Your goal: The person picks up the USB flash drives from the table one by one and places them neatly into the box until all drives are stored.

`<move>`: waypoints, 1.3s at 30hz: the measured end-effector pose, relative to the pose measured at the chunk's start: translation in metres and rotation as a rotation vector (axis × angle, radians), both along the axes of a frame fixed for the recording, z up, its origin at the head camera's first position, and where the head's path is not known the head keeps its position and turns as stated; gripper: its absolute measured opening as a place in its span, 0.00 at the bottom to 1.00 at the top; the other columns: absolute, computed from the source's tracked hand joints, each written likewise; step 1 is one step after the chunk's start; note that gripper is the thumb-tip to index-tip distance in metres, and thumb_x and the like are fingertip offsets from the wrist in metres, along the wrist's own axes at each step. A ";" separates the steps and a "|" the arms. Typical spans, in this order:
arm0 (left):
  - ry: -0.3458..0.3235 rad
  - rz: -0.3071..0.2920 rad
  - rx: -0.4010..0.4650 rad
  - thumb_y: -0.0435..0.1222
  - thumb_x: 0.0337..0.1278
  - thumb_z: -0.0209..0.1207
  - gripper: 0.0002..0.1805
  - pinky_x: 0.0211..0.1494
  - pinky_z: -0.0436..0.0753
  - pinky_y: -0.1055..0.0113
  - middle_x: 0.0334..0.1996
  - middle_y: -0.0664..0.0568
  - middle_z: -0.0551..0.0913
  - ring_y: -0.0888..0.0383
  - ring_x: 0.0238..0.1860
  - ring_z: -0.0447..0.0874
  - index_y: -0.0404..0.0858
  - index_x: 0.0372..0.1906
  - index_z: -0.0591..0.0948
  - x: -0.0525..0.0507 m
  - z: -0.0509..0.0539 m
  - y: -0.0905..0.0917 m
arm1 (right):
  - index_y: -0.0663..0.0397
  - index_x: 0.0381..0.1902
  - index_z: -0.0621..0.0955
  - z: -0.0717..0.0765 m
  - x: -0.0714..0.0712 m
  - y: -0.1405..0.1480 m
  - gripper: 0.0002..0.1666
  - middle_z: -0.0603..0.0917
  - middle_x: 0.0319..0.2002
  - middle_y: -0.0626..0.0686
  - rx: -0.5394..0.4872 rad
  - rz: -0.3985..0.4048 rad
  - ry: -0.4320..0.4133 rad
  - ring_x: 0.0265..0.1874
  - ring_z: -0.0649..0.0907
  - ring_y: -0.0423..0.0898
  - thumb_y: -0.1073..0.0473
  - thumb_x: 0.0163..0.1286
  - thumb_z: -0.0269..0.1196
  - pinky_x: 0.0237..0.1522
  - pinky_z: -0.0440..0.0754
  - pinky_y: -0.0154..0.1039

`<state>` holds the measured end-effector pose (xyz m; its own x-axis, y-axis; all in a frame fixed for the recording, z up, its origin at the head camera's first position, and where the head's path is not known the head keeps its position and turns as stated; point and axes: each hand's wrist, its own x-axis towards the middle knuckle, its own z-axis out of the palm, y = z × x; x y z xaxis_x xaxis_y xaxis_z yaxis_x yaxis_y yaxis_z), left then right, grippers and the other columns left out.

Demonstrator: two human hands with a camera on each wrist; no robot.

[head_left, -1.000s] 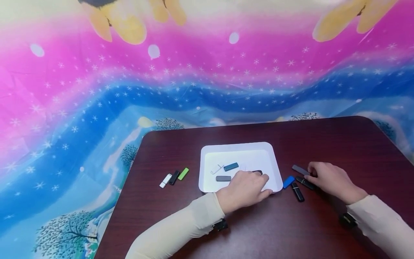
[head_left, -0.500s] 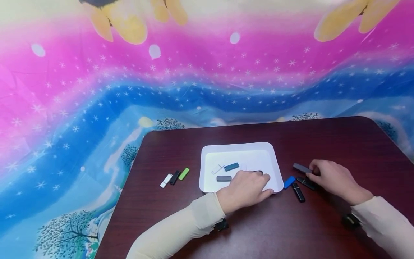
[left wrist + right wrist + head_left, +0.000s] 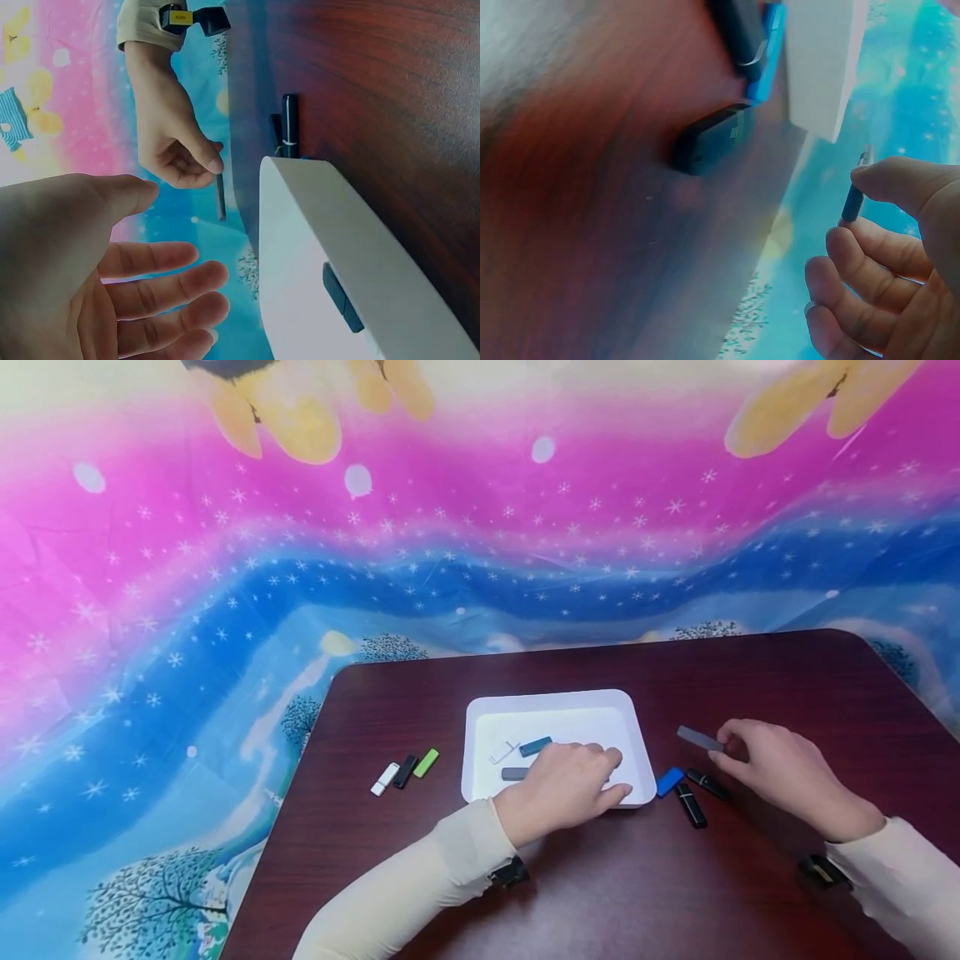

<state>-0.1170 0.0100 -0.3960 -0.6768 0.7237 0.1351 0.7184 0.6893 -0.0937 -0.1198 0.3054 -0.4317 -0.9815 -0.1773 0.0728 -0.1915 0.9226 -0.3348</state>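
My right hand (image 3: 783,777) pinches one end of a grey USB stick (image 3: 697,737) between thumb and fingers, above the table at the right of the white tray (image 3: 551,702). In the right wrist view, the stick (image 3: 852,204) sits between thumb and index finger. My left hand (image 3: 562,787) hovers over the tray's near side, and the left wrist view shows its fingers spread and holding nothing. Inside the tray lie a teal USB stick (image 3: 535,746), a white one (image 3: 504,752) and a grey one (image 3: 513,773). A dark stick (image 3: 343,297) in the tray is hidden from the head view.
Right of the tray, a blue USB stick (image 3: 670,782) and two black sticks, one upper (image 3: 707,783) and one lower (image 3: 691,806), lie close together. White (image 3: 385,779), black (image 3: 405,772) and green (image 3: 426,763) sticks lie to the left. A patterned cloth hangs behind the table (image 3: 600,893).
My right hand has raised the grey USB stick off the table and shifted slightly right and up, away from the black sticks. My left hand has risen a little over the tray.
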 end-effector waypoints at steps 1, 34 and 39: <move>-0.006 0.004 0.005 0.57 0.69 0.55 0.17 0.18 0.66 0.73 0.26 0.61 0.84 0.66 0.24 0.81 0.50 0.41 0.83 0.000 0.001 -0.001 | 0.60 0.41 0.82 0.002 0.000 -0.001 0.14 0.85 0.28 0.51 0.000 0.001 0.001 0.19 0.73 0.40 0.56 0.63 0.70 0.18 0.69 0.37; -0.037 0.082 0.108 0.54 0.69 0.56 0.15 0.19 0.68 0.71 0.26 0.61 0.83 0.66 0.26 0.80 0.48 0.39 0.82 -0.009 0.022 -0.030 | 0.55 0.37 0.84 0.039 0.009 -0.034 0.12 0.84 0.28 0.48 0.032 0.063 0.147 0.18 0.69 0.39 0.56 0.60 0.73 0.18 0.64 0.35; -0.030 0.101 0.099 0.54 0.69 0.57 0.15 0.20 0.70 0.70 0.28 0.62 0.84 0.65 0.28 0.82 0.49 0.43 0.83 -0.011 0.020 -0.038 | 0.55 0.37 0.84 0.039 0.008 -0.041 0.12 0.83 0.27 0.48 0.030 0.079 0.145 0.18 0.69 0.39 0.56 0.59 0.73 0.19 0.64 0.34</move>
